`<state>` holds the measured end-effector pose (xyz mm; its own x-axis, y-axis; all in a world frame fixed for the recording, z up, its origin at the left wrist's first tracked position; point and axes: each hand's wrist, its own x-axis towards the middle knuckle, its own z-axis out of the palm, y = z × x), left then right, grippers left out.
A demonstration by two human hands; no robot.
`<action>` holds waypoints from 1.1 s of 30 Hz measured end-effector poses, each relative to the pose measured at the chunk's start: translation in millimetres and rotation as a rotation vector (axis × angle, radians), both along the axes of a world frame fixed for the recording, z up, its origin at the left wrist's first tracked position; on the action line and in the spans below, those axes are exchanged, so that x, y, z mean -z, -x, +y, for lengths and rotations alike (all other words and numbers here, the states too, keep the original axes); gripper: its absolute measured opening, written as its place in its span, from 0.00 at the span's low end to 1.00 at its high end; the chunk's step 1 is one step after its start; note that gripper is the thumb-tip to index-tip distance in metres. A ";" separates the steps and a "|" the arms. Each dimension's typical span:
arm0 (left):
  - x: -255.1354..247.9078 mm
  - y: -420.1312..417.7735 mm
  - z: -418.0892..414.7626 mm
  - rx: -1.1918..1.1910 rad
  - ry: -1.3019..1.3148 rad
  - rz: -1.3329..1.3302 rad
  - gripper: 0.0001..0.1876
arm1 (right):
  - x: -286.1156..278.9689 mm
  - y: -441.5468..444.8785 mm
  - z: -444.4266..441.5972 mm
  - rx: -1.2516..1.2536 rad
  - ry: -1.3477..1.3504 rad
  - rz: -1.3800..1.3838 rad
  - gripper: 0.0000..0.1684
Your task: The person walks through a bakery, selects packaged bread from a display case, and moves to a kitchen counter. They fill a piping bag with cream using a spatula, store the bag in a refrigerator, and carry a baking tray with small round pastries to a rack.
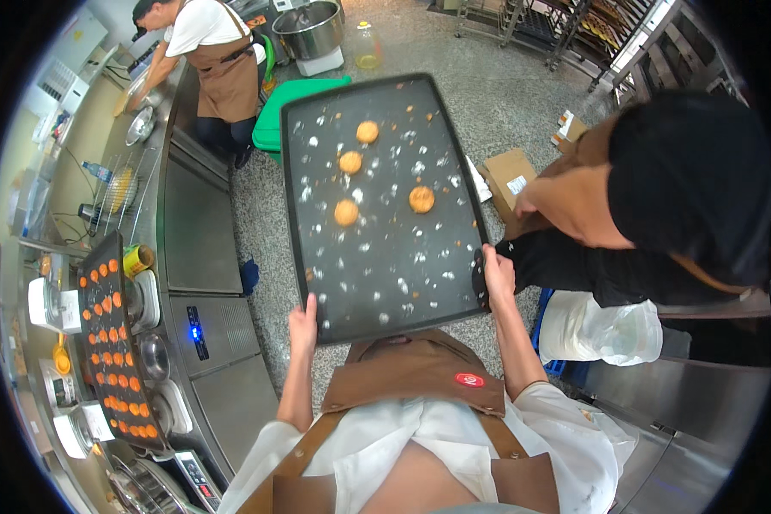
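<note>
A dark baking tray [385, 257] is held out in front of my apron, its long sides running away from me. My left hand [303, 324] grips its near left corner, thumb on the rim. On the near right side, my right hand [499, 273] has hold of the edge. Several small round golden baked pieces lie on the tray, among them one cookie [422, 200] right of centre and another cookie [345, 212] left of it. White residue spots and brown crumbs are scattered over the surface. The tray's underside is hidden.
At right, a co-worker [681, 193] bends near a cardboard box [513, 177]. Another person [225, 64] works at the steel counter [196, 225] on the left. A second tray [112, 347] with rows of orange pieces stands there. A green bin [273, 115] lies beyond my tray.
</note>
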<state>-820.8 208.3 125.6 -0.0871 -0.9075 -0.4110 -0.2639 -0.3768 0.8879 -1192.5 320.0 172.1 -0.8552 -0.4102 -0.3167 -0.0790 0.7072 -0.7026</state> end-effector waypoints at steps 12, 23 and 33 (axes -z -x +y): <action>-34.8 47.0 -87.8 0.184 0.022 0.062 0.24 | -29.7 24.4 -11.8 0.197 0.275 -0.044 0.34; -42.8 95.0 -127.3 0.271 0.027 0.084 0.24 | -36.5 45.5 -13.2 0.340 0.211 -0.110 0.34; -3.7 94.2 -53.9 0.173 0.348 0.211 0.23 | 35.4 53.8 25.3 0.234 0.359 -0.107 0.34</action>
<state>-914.9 154.5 129.3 -0.2990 -0.9534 -0.0402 -0.0963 -0.0117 0.9953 -1246.3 345.3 136.7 -0.9084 -0.3097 -0.2811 0.1405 0.4070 -0.9026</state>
